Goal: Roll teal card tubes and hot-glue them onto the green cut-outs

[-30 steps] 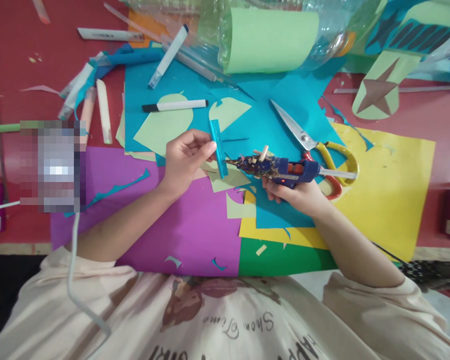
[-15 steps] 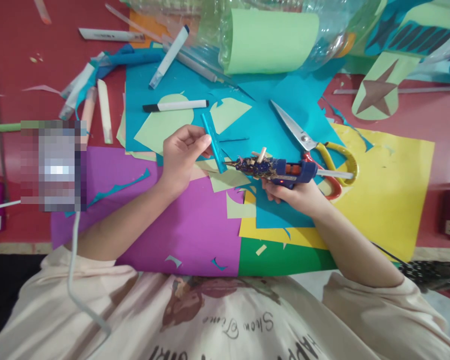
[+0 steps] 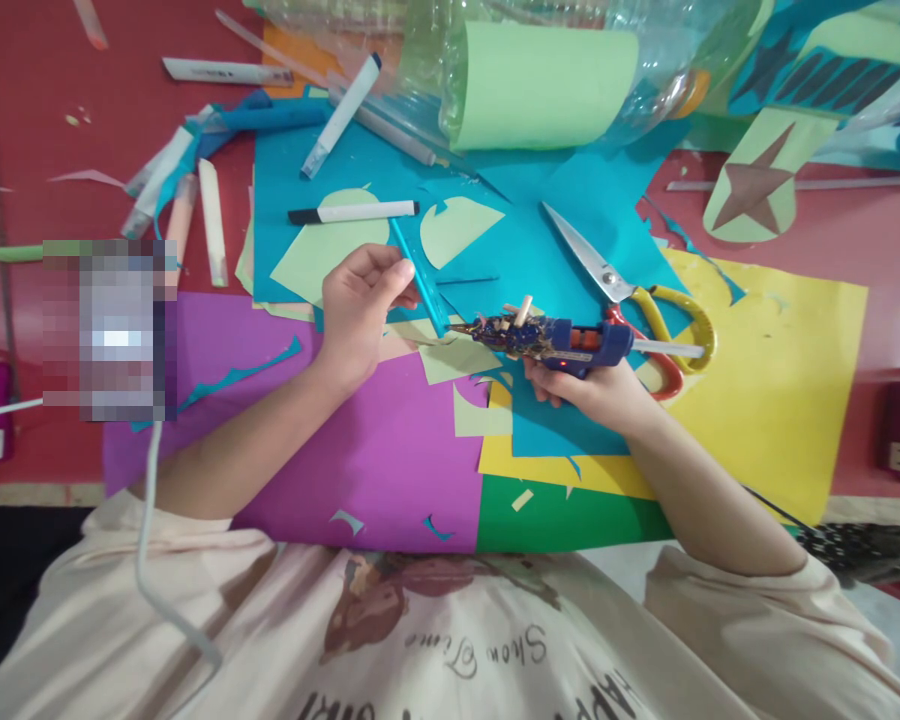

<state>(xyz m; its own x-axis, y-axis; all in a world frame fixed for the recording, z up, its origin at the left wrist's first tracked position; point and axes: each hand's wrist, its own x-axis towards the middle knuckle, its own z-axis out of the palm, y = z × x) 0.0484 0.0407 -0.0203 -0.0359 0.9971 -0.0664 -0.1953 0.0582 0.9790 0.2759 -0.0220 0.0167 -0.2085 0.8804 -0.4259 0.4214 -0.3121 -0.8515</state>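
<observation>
Pinched between the thumb and fingers of my left hand (image 3: 364, 305) is a narrow blue paper strip (image 3: 418, 275), tilted with its lower end toward me. My right hand (image 3: 581, 385) is wrapped around the handle of a dark blue hot glue gun (image 3: 547, 340). A white glue stick (image 3: 667, 347) pokes out of its back, and crusted residue covers its front. The gun's nozzle is at the strip's lower end; whether they touch I cannot tell. Just beyond my right hand lie open scissors (image 3: 607, 280) with yellow and red handles.
Coloured sheets cover the table, among them a purple sheet (image 3: 390, 450) and a yellow sheet (image 3: 787, 370). Several markers lie about, one a white marker (image 3: 360, 212). A clear plastic bottle (image 3: 660, 80) wrapped in green paper lies at the back. A brown star (image 3: 757, 190) is at right.
My left hand has shifted slightly up and left with the blue strip, so the nozzle sits nearer the strip's lower end. The glue gun and my right hand have stayed in place.
</observation>
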